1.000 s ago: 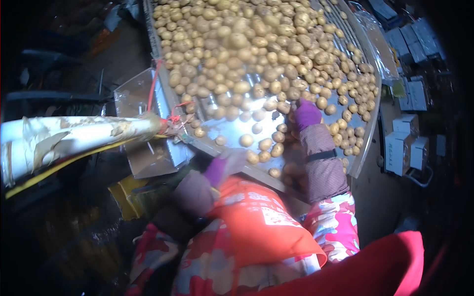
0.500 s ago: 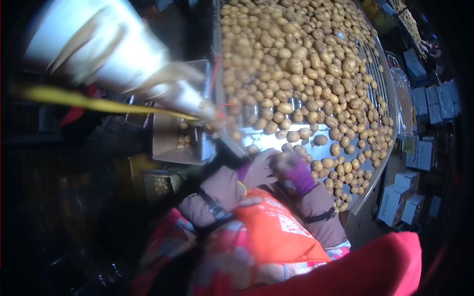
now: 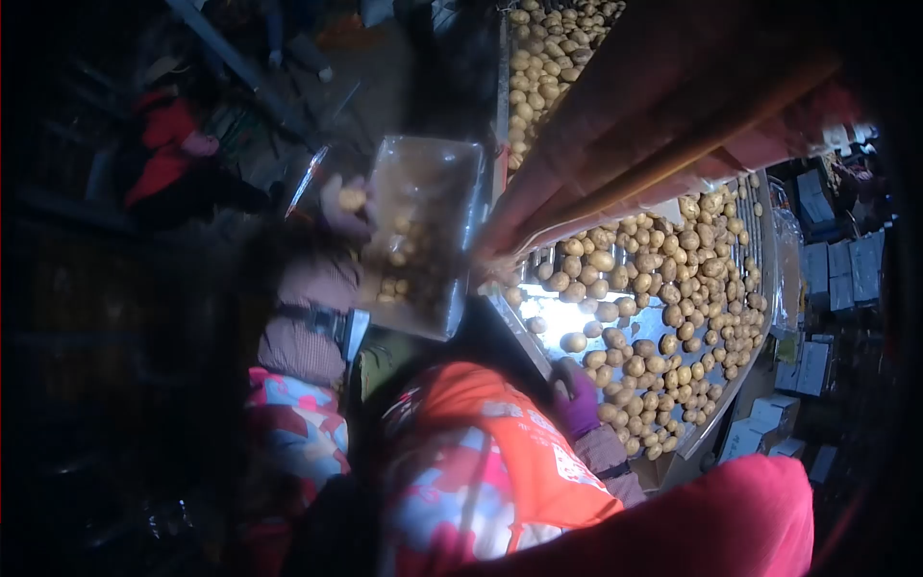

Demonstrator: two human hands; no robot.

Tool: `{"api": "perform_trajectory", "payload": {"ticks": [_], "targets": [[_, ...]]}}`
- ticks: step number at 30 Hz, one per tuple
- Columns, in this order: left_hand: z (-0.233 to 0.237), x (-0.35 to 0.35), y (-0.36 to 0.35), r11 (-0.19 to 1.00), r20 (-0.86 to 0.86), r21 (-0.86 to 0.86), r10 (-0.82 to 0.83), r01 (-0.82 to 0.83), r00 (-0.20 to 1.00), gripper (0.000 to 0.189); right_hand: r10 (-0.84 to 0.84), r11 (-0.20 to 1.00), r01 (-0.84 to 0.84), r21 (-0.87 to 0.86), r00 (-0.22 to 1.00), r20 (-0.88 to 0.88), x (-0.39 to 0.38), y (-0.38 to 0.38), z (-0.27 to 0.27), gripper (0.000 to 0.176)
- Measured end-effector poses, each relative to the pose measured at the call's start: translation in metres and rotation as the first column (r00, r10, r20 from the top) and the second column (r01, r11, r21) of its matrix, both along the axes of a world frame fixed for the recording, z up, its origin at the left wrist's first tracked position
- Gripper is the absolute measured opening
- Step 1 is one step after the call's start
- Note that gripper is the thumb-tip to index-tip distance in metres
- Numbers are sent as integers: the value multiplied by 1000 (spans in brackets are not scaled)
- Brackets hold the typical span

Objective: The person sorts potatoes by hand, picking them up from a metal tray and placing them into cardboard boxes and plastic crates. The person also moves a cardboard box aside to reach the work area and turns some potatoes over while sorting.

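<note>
My left hand (image 3: 350,213), blurred, is stretched out to the left at the near side of an open box (image 3: 468,226), its fingers closed around a potato (image 3: 353,199). The box seems lined with clear plastic, and several potatoes (image 3: 396,286) lie inside it. My right hand (image 3: 575,396), in a purple-cuffed glove, is low at the near edge of the sorting table (image 3: 535,348), beside loose potatoes (image 3: 636,366). Its fingers are curled; what they hold, if anything, I cannot make out.
A large blurred reddish-brown hanging wrap (image 3: 663,125) crosses in front of the table and hides part of the potato heap. Stacked cartons (image 3: 760,428) stand to the right. A person in a red top (image 3: 163,144) is at the far left.
My left hand has moved left from beside my right hand to the box, now with a potato. My right hand has drawn back slightly. The view has shifted; the hanging wrap now appears further right.
</note>
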State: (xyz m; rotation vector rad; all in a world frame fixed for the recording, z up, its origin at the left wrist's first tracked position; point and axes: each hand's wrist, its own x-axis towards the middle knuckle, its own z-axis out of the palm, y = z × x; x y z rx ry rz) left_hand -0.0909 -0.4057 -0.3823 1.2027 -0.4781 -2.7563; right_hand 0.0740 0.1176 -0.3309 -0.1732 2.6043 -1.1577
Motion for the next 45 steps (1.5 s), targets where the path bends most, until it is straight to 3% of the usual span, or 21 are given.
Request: {"api": "perform_trajectory", "payload": {"ticks": [3, 5, 7, 9, 11, 13, 15, 16, 17, 19, 20, 23, 26, 29, 30, 33, 36, 39, 40, 43, 45], "targets": [[-8, -1, 38, 921, -162, 304, -201, 243, 966, 24, -79, 967, 130, 218, 970, -228, 6, -11, 28, 45], [0, 20, 82, 848, -146, 382, -336, 367, 930, 25, -75, 955, 120, 273, 983, -170, 3, -14, 24, 48], [40, 47, 138, 897, 109, 251, -401, 365, 910, 28, -9, 924, 72, 377, 986, -166, -3, -18, 13, 49], [24, 72, 168, 746, -180, 255, -589, 616, 788, 29, 62, 936, 7, 353, 981, -183, -3, -14, -19, 50], [50, 78, 208, 667, 24, 158, -740, 729, 672, 29, 82, 951, -7, 310, 970, -230, -2, 0, -22, 50], [70, 80, 245, 470, 153, 62, -876, 880, 457, 30, 55, 963, 21, 268, 961, -270, -7, -2, 6, 49], [74, 73, 275, 182, 213, -50, -959, 982, 188, 33, 16, 967, 75, 242, 935, -354, 1, 14, -29, 44], [71, 85, 287, 114, 181, -383, -964, 917, 195, 43, 44, 958, 82, 276, 905, -422, 4, 20, -28, 44], [60, 80, 305, 145, 176, -288, -964, 947, 201, 46, 85, 947, 74, 313, 881, -465, 5, 31, -26, 44], [50, 66, 325, 225, 170, -148, -954, 963, 248, 53, -55, 937, 180, 300, 923, -381, 22, 38, -16, 45], [52, 60, 334, 186, 184, -137, -960, 973, 209, 57, -121, 930, 224, 293, 936, -330, 31, 40, -13, 46], [44, 52, 357, 157, 158, -130, -971, 979, 177, 54, -254, 817, 447, 365, 846, -469, 72, 57, -27, 50], [27, 57, 377, 66, 247, -246, -961, 967, 128, 63, -383, 809, 411, 421, 911, -153, 101, 96, -11, 57], [2, 50, 378, 20, 286, -198, -955, 980, 77, 62, -452, 721, 470, 509, 876, -168, 144, 127, -30, 60], [3, 49, 381, 44, 299, -175, -949, 984, 95, 59, -564, 646, 554, 525, 810, -159, 150, 129, -26, 57], [-1, 46, 383, 86, 323, -161, -937, 983, 135, 58, -651, 564, 617, 549, 741, -164, 155, 167, -27, 54], [-3, 49, 380, 39, 346, -185, -933, 982, 102, 61, -807, 406, 845, 347, 510, -298, 150, 215, -57, 51], [-6, 44, 377, -69, 378, -206, -926, 976, 14, 67, -817, 488, 802, 345, 559, -144, 113, 250, -74, 56], [-1, 47, 382, -70, 403, -215, -915, 974, 23, 67, -734, 472, 621, 626, 670, -112, 94, 242, -66, 63], [2, 48, 383, -81, 427, -251, -904, 965, 35, 69, -598, 563, 570, 599, 781, -182, 110, 234, -67, 68], [6, 50, 386, -66, 428, -235, -903, 970, 42, 69, -599, 570, 585, 578, 777, -196, 142, 243, -69, 65]]}}
